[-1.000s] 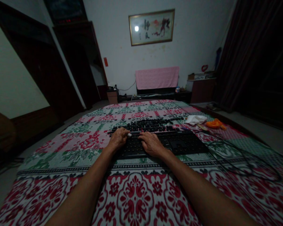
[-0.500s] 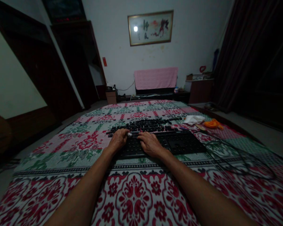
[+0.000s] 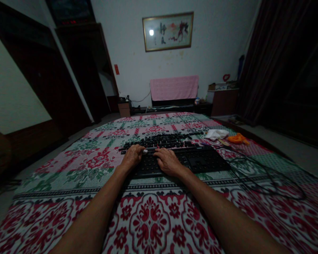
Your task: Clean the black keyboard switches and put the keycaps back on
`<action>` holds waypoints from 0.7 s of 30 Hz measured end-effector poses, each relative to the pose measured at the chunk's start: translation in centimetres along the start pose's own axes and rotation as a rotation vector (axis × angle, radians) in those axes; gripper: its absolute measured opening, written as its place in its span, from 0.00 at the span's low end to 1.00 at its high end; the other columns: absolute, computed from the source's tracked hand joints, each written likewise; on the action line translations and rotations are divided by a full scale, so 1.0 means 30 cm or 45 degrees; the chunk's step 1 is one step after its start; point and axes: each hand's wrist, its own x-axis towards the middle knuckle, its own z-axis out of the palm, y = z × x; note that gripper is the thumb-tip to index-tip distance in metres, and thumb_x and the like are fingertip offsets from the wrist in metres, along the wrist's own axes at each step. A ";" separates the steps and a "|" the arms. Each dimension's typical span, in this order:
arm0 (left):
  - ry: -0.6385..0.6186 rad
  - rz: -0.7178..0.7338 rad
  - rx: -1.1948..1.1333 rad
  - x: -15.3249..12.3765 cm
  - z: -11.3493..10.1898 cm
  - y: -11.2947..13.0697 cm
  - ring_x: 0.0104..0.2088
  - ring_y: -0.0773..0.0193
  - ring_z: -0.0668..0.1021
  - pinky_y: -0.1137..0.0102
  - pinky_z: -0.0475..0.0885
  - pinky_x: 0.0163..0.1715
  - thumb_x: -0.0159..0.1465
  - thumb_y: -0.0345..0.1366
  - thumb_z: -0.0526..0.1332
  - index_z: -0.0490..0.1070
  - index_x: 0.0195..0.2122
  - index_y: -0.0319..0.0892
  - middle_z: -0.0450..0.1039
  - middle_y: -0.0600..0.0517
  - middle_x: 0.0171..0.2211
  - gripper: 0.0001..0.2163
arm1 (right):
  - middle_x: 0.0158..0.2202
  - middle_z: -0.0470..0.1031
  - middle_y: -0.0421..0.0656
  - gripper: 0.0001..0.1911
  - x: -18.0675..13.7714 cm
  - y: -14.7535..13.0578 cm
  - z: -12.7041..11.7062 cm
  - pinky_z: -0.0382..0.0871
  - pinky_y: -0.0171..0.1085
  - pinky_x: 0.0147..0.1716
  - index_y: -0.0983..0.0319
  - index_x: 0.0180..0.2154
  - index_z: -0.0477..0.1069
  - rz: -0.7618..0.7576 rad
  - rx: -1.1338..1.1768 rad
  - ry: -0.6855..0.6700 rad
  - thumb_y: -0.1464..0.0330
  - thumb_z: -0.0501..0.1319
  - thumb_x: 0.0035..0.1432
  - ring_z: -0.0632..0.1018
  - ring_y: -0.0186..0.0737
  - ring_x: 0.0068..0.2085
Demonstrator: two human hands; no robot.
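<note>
A black keyboard base [image 3: 201, 160] with its keys taken off lies on the flowered bedspread [image 3: 153, 218]. Just beyond it lies a heap of loose black keycaps [image 3: 164, 140]. My left hand [image 3: 132, 157] is curled at the base's left end, pinching a small light-tipped thing that I cannot make out. My right hand [image 3: 169, 161] rests on the base beside it, fingers bent and pressed down; whether it holds anything is hidden. The two hands nearly touch.
A black cable [image 3: 265, 176] loops across the bedspread to the right of the keyboard. A white cloth [image 3: 216, 134] and an orange object [image 3: 237, 138] lie at the far right. Beyond the bed stand a pink-covered unit [image 3: 174, 87] and dark cabinets.
Both hands stay in place at the keyboard's left end. Only the view has shifted slightly.
</note>
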 end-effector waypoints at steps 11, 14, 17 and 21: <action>-0.009 -0.239 -0.180 0.007 -0.034 0.018 0.37 0.60 0.73 0.68 0.66 0.40 0.56 0.30 0.53 0.74 0.39 0.42 0.75 0.48 0.35 0.12 | 0.53 0.64 0.45 0.16 -0.002 -0.001 -0.003 0.53 0.45 0.51 0.60 0.46 0.67 0.003 0.004 0.014 0.72 0.51 0.55 0.62 0.41 0.53; -0.012 -0.423 -0.585 0.011 -0.057 0.022 0.34 0.61 0.75 0.70 0.67 0.36 0.54 0.37 0.57 0.75 0.35 0.42 0.76 0.51 0.32 0.11 | 0.53 0.65 0.45 0.16 -0.004 -0.005 -0.008 0.53 0.45 0.51 0.60 0.46 0.67 0.001 0.002 0.012 0.72 0.51 0.55 0.62 0.40 0.53; -0.041 -0.540 -0.992 0.018 -0.086 0.046 0.30 0.64 0.75 0.72 0.67 0.29 0.49 0.39 0.60 0.75 0.34 0.38 0.76 0.51 0.30 0.13 | 0.52 0.65 0.46 0.16 -0.005 -0.005 -0.011 0.54 0.45 0.50 0.61 0.45 0.67 -0.005 0.002 0.015 0.73 0.51 0.55 0.63 0.41 0.53; -0.094 -0.648 -1.213 0.021 -0.109 0.073 0.25 0.67 0.73 0.75 0.64 0.22 0.45 0.39 0.63 0.74 0.33 0.36 0.75 0.51 0.27 0.16 | 0.50 0.68 0.45 0.14 0.003 0.000 -0.013 0.57 0.44 0.50 0.61 0.44 0.68 -0.013 0.071 0.075 0.73 0.52 0.55 0.65 0.40 0.51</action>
